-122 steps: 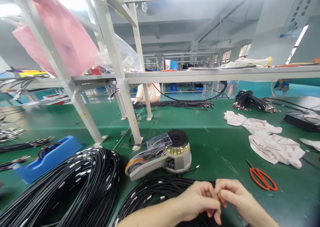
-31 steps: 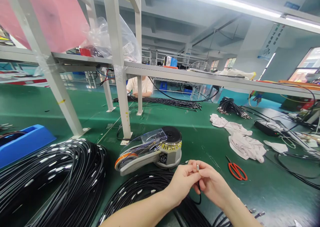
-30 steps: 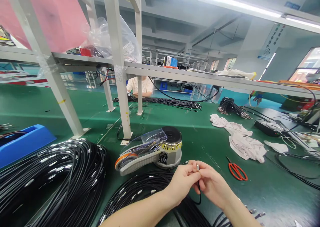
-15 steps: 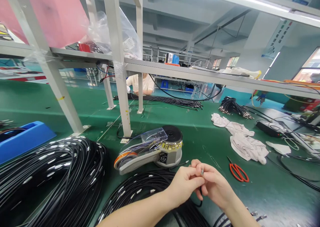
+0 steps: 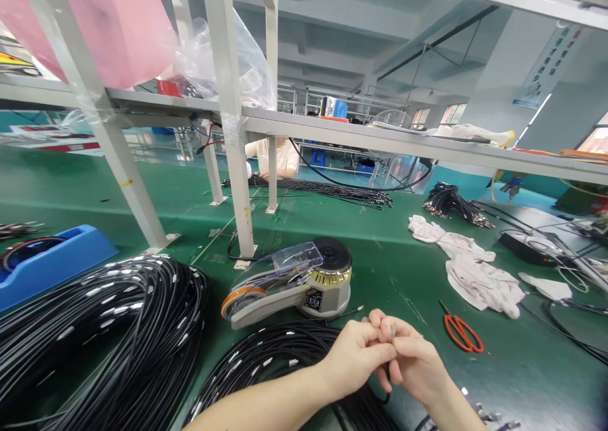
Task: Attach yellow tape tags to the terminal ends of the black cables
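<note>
My left hand (image 5: 357,357) and my right hand (image 5: 414,357) meet in front of the tape dispenser, fingers pinched together. Between the fingertips shows a small metal connector (image 5: 392,333). Below it a black cable (image 5: 386,395) comes out under the fingers; both hands close on this cable end, and the fingers partly hide it. Under my left forearm lies a coil of black cables (image 5: 256,349) with white-marked ends. Just beyond the hands stands the grey tape dispenser (image 5: 327,295), with a thin cable tip (image 5: 354,311) beside its base.
A larger black cable coil (image 5: 156,304) and a blue holder (image 5: 71,254) sit at the left. Red-handled scissors (image 5: 463,334) and crumpled white cloths (image 5: 479,279) lie to the right. White rack posts (image 5: 237,184) rise from the green bench; a person (image 5: 280,159) sits beyond.
The view has shifted slightly, so the bench things appear a little further right or lower. Both hands stay together on the cable end, with only small finger movement.
</note>
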